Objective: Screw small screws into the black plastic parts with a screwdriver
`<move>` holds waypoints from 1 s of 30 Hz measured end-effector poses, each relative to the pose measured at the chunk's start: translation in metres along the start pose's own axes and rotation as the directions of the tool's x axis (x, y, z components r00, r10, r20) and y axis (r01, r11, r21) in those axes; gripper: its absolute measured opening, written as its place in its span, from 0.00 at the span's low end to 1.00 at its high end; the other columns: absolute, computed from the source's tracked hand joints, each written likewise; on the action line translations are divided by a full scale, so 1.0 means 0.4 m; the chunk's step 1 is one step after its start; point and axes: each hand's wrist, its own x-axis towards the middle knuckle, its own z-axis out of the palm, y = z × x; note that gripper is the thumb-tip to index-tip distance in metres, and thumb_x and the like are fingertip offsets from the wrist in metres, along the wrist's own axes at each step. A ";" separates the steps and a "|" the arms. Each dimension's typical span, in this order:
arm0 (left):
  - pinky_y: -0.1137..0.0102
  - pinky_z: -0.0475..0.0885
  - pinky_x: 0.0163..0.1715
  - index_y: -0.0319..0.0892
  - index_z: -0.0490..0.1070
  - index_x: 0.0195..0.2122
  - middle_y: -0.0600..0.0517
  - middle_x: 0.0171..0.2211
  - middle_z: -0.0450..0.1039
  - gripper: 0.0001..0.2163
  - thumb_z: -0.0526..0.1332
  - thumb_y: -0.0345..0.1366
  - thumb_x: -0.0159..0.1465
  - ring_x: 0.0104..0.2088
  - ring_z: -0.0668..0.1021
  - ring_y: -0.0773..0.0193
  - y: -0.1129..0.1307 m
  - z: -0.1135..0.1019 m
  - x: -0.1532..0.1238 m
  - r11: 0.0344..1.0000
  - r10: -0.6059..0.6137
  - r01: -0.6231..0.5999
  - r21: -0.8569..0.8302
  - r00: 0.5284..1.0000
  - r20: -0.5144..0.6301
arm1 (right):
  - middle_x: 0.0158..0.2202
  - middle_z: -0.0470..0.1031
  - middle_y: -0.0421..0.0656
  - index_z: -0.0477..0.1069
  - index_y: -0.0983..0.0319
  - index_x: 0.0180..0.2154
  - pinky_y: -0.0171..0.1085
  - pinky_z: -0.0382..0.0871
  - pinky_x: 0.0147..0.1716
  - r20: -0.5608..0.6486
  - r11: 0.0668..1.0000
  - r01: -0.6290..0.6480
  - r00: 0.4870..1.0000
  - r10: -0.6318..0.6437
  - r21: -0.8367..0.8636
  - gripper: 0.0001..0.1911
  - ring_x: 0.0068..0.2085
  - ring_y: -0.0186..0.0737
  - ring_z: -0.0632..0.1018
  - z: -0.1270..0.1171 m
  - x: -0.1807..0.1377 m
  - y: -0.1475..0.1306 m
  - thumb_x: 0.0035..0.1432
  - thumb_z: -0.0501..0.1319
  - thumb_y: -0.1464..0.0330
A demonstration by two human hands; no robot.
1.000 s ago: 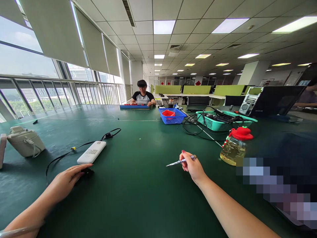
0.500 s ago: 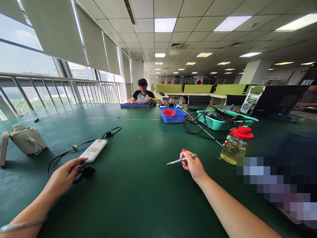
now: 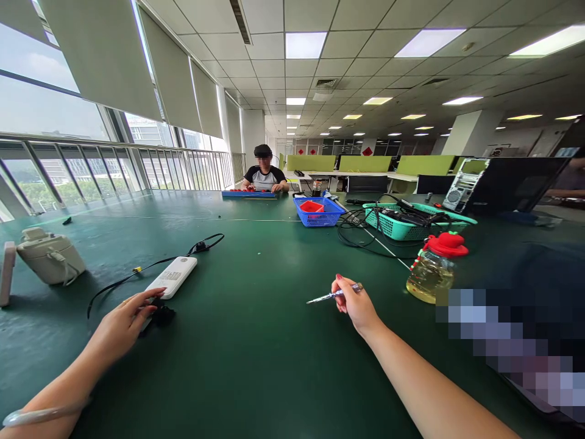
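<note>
Left hand (image 3: 117, 326) has edged its outstretched fingers forward over a black object (image 3: 164, 314) on the bench (image 3: 256, 372), whether gripping I cannot tell; right hand (image 3: 354, 303) stays pinched around a slim silver tool (image 3: 325, 297), tip pointing left.

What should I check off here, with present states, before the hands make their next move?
1. Slim metal tool gripped: ok, held in the fingers of the right hand.
2. Tool tip off the table: cannot tell; one view does not settle the height.
3. Black item firmly held by the left hand: cannot tell; the fingers partly cover it.
4. Black cable away from the tool: ok, it lies beyond the left hand, well apart.
5. Jar closed and upright: ok, red lid on, standing apart from the right hand.
</note>
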 end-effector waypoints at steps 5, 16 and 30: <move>0.69 0.73 0.49 0.43 0.74 0.51 0.48 0.51 0.77 0.25 0.49 0.49 0.60 0.49 0.79 0.55 -0.022 0.011 -0.003 0.994 0.084 -0.082 -0.076 0.996 0.021 | 0.13 0.59 0.34 0.67 0.61 0.20 0.29 0.56 0.14 0.003 1.000 -0.001 1.000 0.001 0.008 0.25 0.15 0.28 0.60 -0.001 0.001 0.003 0.54 0.61 0.47; 0.66 0.74 0.48 0.45 0.76 0.50 0.49 0.49 0.78 0.26 0.50 0.52 0.58 0.47 0.80 0.54 -0.028 0.015 -0.001 0.997 0.069 -0.065 -0.036 0.988 0.136 | 0.13 0.59 0.34 0.67 0.61 0.20 0.30 0.55 0.14 0.006 1.000 -0.003 1.000 0.003 -0.009 0.26 0.15 0.28 0.60 -0.001 0.003 0.001 0.54 0.61 0.46; 0.57 0.72 0.51 0.41 0.66 0.60 0.42 0.55 0.73 0.37 0.57 0.57 0.52 0.52 0.76 0.45 -0.015 0.004 -0.007 0.991 -0.023 0.006 0.134 0.992 0.125 | 0.13 0.58 0.34 0.66 0.61 0.20 0.29 0.55 0.14 0.006 1.000 0.002 1.000 -0.002 -0.010 0.26 0.15 0.28 0.60 0.002 0.004 -0.001 0.54 0.61 0.47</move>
